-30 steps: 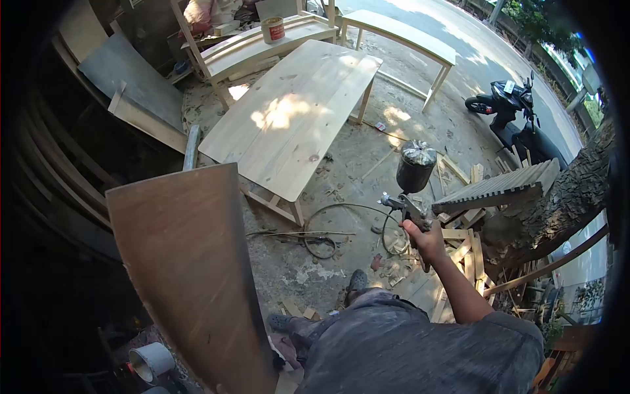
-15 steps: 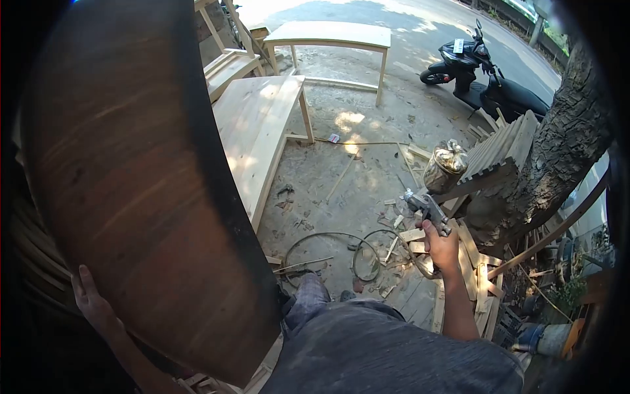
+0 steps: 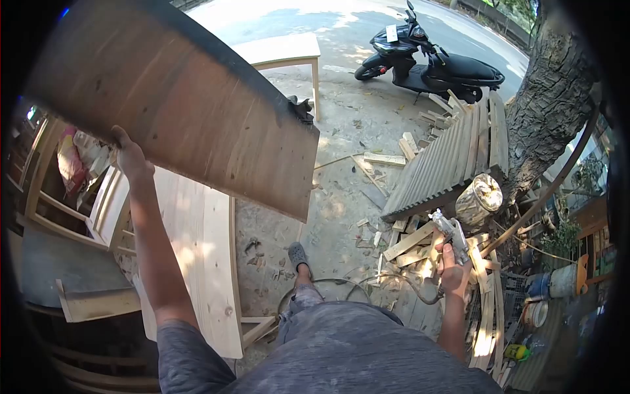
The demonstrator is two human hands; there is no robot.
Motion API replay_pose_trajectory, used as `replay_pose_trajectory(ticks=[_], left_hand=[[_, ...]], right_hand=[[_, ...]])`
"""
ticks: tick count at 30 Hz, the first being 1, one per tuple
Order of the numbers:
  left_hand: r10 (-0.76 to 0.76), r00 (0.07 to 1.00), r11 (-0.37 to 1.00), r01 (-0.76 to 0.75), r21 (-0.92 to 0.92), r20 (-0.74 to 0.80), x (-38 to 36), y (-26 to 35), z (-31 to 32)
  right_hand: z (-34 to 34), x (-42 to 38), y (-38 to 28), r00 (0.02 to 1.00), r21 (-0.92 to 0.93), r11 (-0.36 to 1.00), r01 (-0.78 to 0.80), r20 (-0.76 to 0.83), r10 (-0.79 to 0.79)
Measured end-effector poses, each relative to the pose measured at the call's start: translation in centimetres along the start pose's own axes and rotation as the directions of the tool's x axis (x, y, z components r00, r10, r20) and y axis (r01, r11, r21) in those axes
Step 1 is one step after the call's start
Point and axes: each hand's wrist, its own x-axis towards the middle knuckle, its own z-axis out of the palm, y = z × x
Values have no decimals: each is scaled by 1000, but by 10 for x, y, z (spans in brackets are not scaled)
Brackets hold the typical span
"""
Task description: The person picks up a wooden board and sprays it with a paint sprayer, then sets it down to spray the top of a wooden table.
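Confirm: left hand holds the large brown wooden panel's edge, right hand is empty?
No, the right hand isn't empty: in the head view it holds a silver metal spray gun. The left hand does hold the edge of the large brown wooden panel.

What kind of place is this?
It looks like an outdoor woodworking spot beside a road: there's a pale wooden table, piled wood scraps, and a spray gun in the right hand.

Lt: daylight, bright | road point(image 3: 328, 18) nr blown out, w/ tree shade | dappled sun on bench point(image 3: 210, 269) | board point(image 3: 197, 111) face shaded | lower L v. dark | fisheye bend, blk vignette | blue flare top L
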Motion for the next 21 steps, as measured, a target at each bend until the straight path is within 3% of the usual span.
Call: replay_pose_trajectory(ticks=[1,4,7,10,11,13,16,19,21], left_hand=[[-170,984,980,163,-118,-54,-5,-19,33],[-331,939,936,314,-156,-95,13,-88,94],[-395,912,908,406,-106,107,31,-151,126],[-438,898,896,440,-59,44,48,-207,181],[-387,922,903,371,219,33,48,-225,192],[-254,963,739,133,660,91,44,-251,244],[-466,879,770,457,446,-97,47,-299,272],[-439,898,788,388,478,-5,52,-335,299],[-416,909,730,324,602,16,62,-353,323]], right_hand=[[22,11,-4,999,-11,1000,12,-51,-12],[84,41,-36,987,-96,995,26,-158,-41],[144,61,-75,982,-47,999,9,-190,-18],[184,80,-81,977,-43,999,22,-212,-30],[197,82,-88,976,-7,1000,2,-217,-4],[214,89,-90,966,-14,1000,26,-256,-29],[220,96,-87,962,-130,992,-10,-271,-26],[226,107,-86,948,-169,982,-86,-317,29],[227,118,-84,937,-157,977,-146,-339,86]])
